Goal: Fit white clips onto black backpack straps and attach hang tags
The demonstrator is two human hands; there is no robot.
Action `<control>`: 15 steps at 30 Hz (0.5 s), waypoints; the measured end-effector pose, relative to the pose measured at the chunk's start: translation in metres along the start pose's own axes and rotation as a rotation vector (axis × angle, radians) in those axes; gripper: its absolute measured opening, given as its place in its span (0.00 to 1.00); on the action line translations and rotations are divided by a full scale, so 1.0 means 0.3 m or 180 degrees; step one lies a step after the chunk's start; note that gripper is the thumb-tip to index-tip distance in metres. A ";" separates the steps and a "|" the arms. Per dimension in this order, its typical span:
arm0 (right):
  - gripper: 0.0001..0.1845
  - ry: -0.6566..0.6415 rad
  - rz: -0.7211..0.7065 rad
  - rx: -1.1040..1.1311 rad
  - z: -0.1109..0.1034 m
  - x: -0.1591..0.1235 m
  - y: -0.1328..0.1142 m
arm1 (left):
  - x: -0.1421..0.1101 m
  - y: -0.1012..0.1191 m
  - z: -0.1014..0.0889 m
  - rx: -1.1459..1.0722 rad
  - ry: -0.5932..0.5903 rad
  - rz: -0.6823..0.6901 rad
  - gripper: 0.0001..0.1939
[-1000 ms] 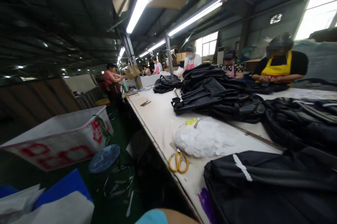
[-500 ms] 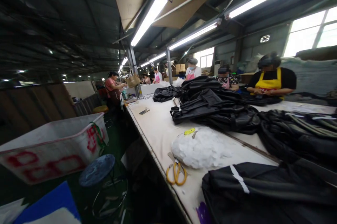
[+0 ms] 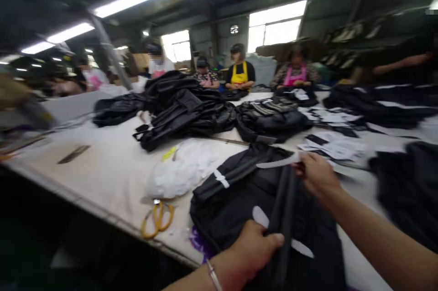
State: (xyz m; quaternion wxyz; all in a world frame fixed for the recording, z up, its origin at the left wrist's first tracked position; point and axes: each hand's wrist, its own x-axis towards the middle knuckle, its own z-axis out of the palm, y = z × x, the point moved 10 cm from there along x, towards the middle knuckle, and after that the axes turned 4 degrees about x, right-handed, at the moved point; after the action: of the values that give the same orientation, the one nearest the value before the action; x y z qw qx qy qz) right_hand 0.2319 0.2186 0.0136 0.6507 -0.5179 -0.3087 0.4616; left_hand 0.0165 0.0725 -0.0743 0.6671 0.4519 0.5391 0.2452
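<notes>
My left hand [image 3: 255, 245], with a bangle at the wrist, is closed around a black fabric strap [image 3: 282, 206]. White pieces [image 3: 301, 248] stick out on both sides of that strap. My right hand [image 3: 318, 174] is pinched on a white strip [image 3: 278, 160] that points left; the strap's upper end hangs just below these fingers. Under both hands lies a large black fabric item [image 3: 222, 211], perhaps a bag, with a white piece wrapped around one strap. Yellow-handled scissors [image 3: 158, 218] rest left of it, beside a heap of white pieces [image 3: 183, 170].
More black fabric items [image 3: 191, 115] are piled across the white table [image 3: 112, 177]. White and black scraps [image 3: 331, 145] lie at the right. A flat dark object [image 3: 74, 154] sits on the left. Co-workers, one in a yellow apron [image 3: 239, 74], sit along the far side.
My view has swung right and down over the table. Both hands have come into sight, holding the strap and a white strip above the black item.
</notes>
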 end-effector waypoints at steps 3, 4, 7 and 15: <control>0.05 0.0413 0.0110 0.0032 -0.122 0.056 0.035 | 0.042 0.006 0.005 -0.0017 -0.0116 0.0052 0.23; 0.05 0.0538 0.0155 0.0023 -0.166 0.065 0.051 | 0.051 0.003 0.009 -0.0052 -0.0195 0.0044 0.22; 0.05 0.0712 0.0298 0.0101 -0.229 0.068 0.091 | 0.059 -0.009 0.008 -0.0079 -0.0237 -0.0007 0.19; 0.05 -0.0367 0.0636 0.0752 0.274 0.061 0.157 | 0.019 0.010 -0.021 0.0327 -0.0332 0.0325 0.20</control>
State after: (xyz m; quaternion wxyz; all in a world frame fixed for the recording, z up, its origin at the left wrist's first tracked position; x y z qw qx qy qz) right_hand 0.1535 0.2692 -0.0105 0.6392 -0.4386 -0.2361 0.5860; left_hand 0.0128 0.0806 -0.0747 0.6568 0.5246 0.4917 0.2270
